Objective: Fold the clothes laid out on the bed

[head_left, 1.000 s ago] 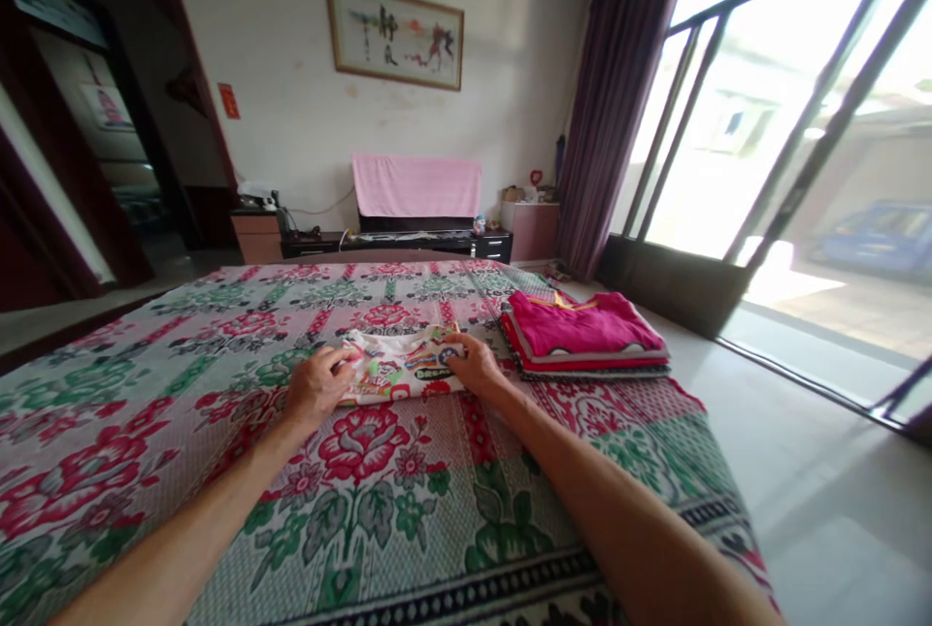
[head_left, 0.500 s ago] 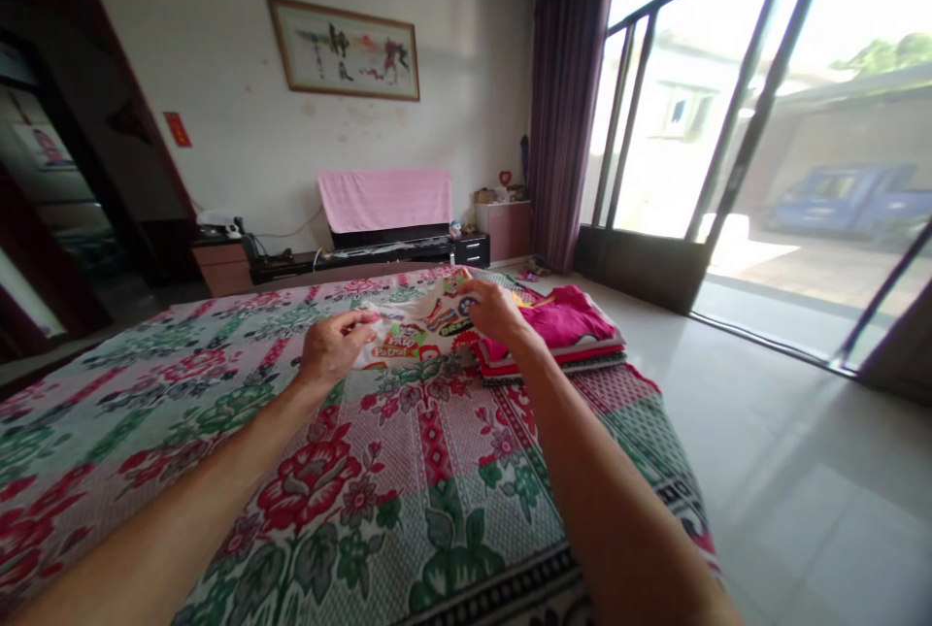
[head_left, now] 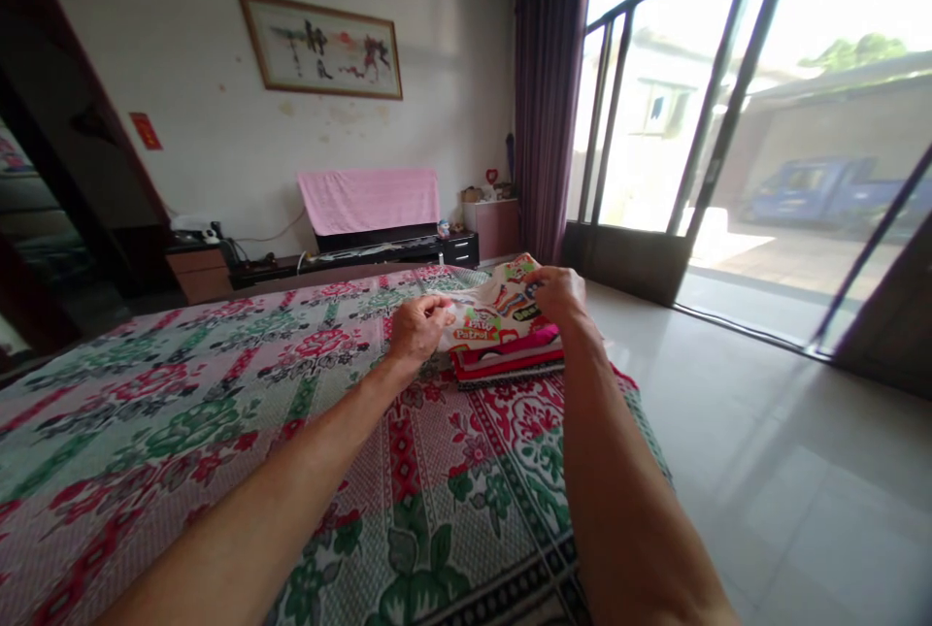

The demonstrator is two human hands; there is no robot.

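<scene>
Black cabinet point(head_left: 428, 253), drawers point(head_left: 460, 250) closed, behind flowered cloth point(head_left: 218, 412); 2 hands point(head_left: 417, 327) point(head_left: 559, 294) pinch printed garment point(head_left: 482, 320) over folded-clothes stack point(head_left: 502, 372).

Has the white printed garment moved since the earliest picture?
Yes, rightward: against the folded stack, the white printed garment was to its left; now the left hand and right hand hold it over that stack.

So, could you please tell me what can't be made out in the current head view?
All in the head view:
Right end of the printed cloth: hidden behind the right hand.
Top of the folded stack: covered by the printed cloth; whether they touch is unclear.
Details of the blue vehicle: blurred.
Near edge of the patterned cover: cut off by the bottom edge.
</scene>
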